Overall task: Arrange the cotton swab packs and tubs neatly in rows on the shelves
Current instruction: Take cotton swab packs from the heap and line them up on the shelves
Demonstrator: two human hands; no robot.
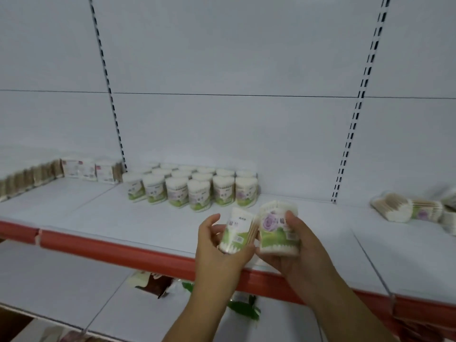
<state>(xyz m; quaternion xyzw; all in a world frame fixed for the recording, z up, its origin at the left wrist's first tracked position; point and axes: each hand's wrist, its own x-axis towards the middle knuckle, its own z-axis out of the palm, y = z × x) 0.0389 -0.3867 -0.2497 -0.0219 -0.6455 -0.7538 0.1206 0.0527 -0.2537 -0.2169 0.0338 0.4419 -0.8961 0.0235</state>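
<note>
Two cotton swab tubs held side by side above red front edge (123, 250) of shelf (148, 218). Slimmer tub (235, 230) gripped by left hand (217, 245), fingers curled round lower part, thumb lifted beside it. Rose-label tub (278, 234) gripped by right hand (296, 248), thumb pressed on front, fingers wrapped beneath. Block of upright tubs (195, 186) ranged in rows at shelf back. Flat packs (91, 170) stood against back panel, left. Loose packs (407, 208) laid on sides, far right.
</note>
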